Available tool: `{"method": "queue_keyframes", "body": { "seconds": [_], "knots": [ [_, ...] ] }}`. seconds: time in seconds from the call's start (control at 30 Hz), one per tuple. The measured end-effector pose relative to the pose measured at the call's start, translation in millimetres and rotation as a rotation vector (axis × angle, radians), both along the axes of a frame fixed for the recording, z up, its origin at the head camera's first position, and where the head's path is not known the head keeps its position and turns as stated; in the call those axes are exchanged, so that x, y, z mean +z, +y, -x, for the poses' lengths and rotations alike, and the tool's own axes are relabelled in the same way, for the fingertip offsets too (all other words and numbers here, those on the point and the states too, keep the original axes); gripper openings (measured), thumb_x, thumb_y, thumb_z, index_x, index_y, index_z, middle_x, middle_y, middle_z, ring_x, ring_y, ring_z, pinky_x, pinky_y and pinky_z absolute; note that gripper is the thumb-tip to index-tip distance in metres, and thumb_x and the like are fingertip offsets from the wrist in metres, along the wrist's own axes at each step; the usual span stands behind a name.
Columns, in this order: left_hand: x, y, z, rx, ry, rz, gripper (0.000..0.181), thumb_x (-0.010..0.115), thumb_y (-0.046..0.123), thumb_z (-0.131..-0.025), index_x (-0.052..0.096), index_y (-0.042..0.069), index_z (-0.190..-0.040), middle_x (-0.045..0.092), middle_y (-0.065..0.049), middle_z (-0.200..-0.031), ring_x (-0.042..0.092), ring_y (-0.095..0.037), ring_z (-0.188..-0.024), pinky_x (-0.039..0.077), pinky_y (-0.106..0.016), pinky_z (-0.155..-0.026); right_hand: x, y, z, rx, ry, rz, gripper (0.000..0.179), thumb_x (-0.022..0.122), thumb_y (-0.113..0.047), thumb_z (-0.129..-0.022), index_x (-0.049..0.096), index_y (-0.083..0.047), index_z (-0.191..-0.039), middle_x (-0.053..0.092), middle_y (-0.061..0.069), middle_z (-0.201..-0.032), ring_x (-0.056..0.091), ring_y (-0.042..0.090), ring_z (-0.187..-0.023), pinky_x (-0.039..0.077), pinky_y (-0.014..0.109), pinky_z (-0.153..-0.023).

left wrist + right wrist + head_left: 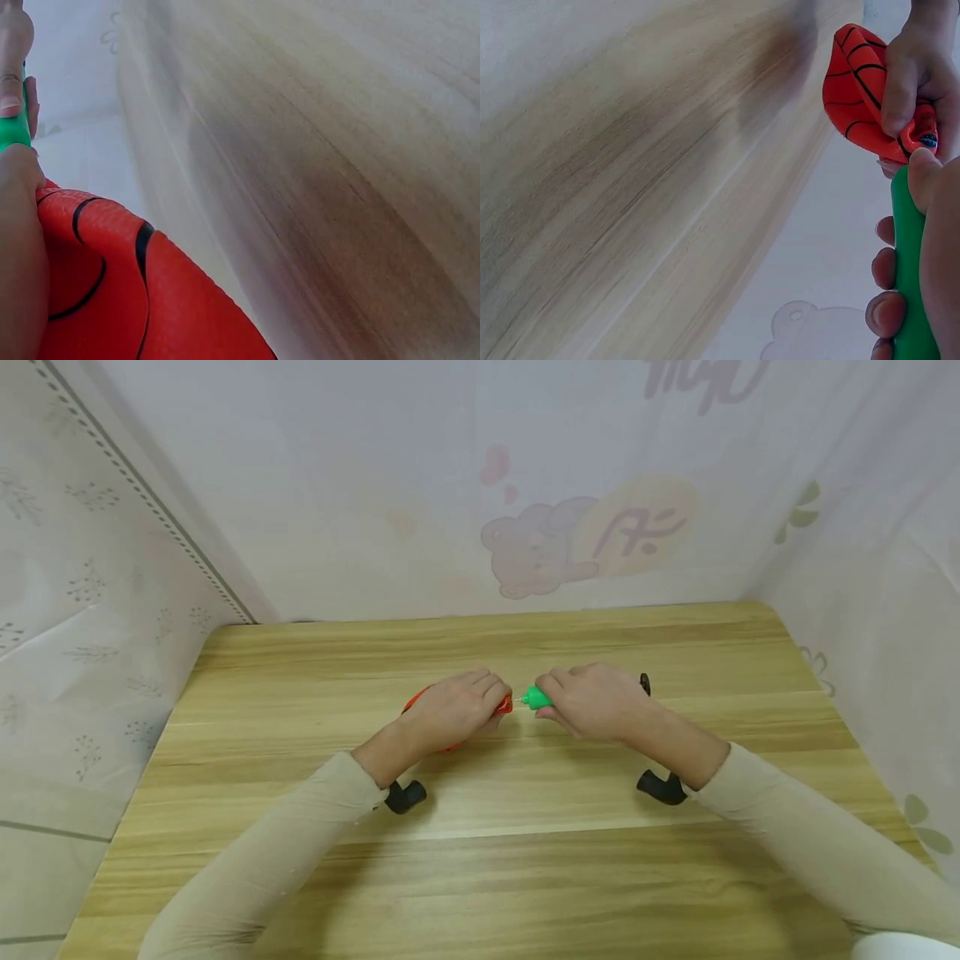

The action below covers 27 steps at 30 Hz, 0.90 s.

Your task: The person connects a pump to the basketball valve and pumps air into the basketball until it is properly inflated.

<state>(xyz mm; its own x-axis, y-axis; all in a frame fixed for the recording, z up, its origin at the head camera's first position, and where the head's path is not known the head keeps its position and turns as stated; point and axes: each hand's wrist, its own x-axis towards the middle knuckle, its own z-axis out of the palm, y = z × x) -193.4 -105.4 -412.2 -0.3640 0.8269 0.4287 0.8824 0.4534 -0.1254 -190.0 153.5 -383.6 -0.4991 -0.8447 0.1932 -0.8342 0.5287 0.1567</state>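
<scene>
My left hand (457,708) grips a limp, folded red ball (507,704) with black seam lines, like a deflated small basketball. In the right wrist view the ball (855,82) sags in creases, and its bunched end is pinched by the thumb and fingers. My right hand (596,700) is wrapped around a green hand pump (537,697), its smooth barrel (911,262) lying along the palm. A thin metal needle (518,700) bridges the short gap from the pump's nozzle to the ball's pinched end. Both are held above the table, roughly in line.
The wood-grain table (465,877) spreads beneath both hands. Pale printed curtains (360,510) enclose it at the back and sides. Black wrist mounts (405,797) hang below both wrists, and a white rounded edge (903,946) shows at the bottom right.
</scene>
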Motion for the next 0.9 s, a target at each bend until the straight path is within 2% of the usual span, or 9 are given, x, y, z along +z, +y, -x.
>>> {"method": "queue_keyframes", "body": {
  "seconds": [0.2, 0.33, 0.47, 0.6, 0.73, 0.9],
  "knots": [
    [-3.5, -0.8, -0.3, -0.02, -0.002, -0.012, 0.016, 0.072, 0.005, -0.089, 0.062, -0.001, -0.1, 0.065, -0.006, -0.092, 0.061, -0.016, -0.082, 0.052, -0.02, -0.073, -4.1, -4, -0.4, 0.029, 0.075, -0.013, 0.039, 0.071, -0.037, -0.095, 0.06, -0.001, -0.102, 0.052, 0.001, -0.072, 0.047, 0.014, -0.051, 0.037, 0.022, -0.045],
    [-3.5, -1.7, 0.5, -0.033, -0.021, -0.002, 0.021, 0.074, 0.006, -0.088, 0.061, -0.001, -0.102, 0.064, -0.006, -0.093, 0.061, -0.016, -0.082, 0.052, -0.019, -0.074, -3.8, -5, -2.1, 0.023, 0.045, -0.02, 0.037, 0.069, -0.036, -0.097, 0.059, -0.001, -0.103, 0.052, 0.001, -0.073, 0.046, 0.013, -0.052, 0.039, 0.022, -0.047],
    [6.8, -1.8, 2.1, -0.017, -0.096, -0.004, 0.025, 0.073, 0.01, -0.085, 0.06, 0.001, -0.105, 0.063, -0.005, -0.097, 0.059, -0.016, -0.086, 0.052, -0.022, -0.075, 1.1, -2, -4.8, 0.006, 0.02, 0.06, 0.036, 0.07, -0.035, -0.096, 0.059, -0.002, -0.103, 0.052, 0.001, -0.075, 0.048, 0.015, -0.055, 0.043, 0.024, -0.051],
    [12.6, -3.9, 4.0, -0.002, -0.15, -0.025, 0.025, 0.07, 0.015, -0.084, 0.063, 0.003, -0.104, 0.063, -0.004, -0.097, 0.058, -0.017, -0.087, 0.052, -0.025, -0.074, 2.9, -1, -3.7, 0.05, 0.103, 0.15, 0.038, 0.074, -0.038, -0.092, 0.06, -0.004, -0.101, 0.056, 0.004, -0.077, 0.057, 0.019, -0.059, 0.049, 0.029, -0.055],
    [8.5, -6.4, 5.5, -0.01, -0.122, -0.028, 0.022, 0.068, 0.017, -0.087, 0.064, 0.001, -0.101, 0.065, -0.006, -0.095, 0.058, -0.019, -0.086, 0.052, -0.027, -0.077, 0.8, -2, -1.7, 0.068, 0.18, 0.175, 0.041, 0.082, -0.037, -0.086, 0.061, -0.005, -0.101, 0.058, 0.006, -0.079, 0.062, 0.021, -0.062, 0.052, 0.03, -0.056],
    [8.5, -8.5, 6.1, -0.016, -0.095, -0.012, 0.015, 0.066, 0.009, -0.09, 0.062, -0.001, -0.1, 0.065, -0.008, -0.093, 0.06, -0.021, -0.086, 0.053, -0.027, -0.079, 0.9, -3, -1.4, 0.059, 0.207, 0.171, 0.044, 0.084, -0.035, -0.085, 0.063, -0.003, -0.106, 0.062, 0.009, -0.083, 0.066, 0.023, -0.067, 0.056, 0.031, -0.06]
  ]
}}
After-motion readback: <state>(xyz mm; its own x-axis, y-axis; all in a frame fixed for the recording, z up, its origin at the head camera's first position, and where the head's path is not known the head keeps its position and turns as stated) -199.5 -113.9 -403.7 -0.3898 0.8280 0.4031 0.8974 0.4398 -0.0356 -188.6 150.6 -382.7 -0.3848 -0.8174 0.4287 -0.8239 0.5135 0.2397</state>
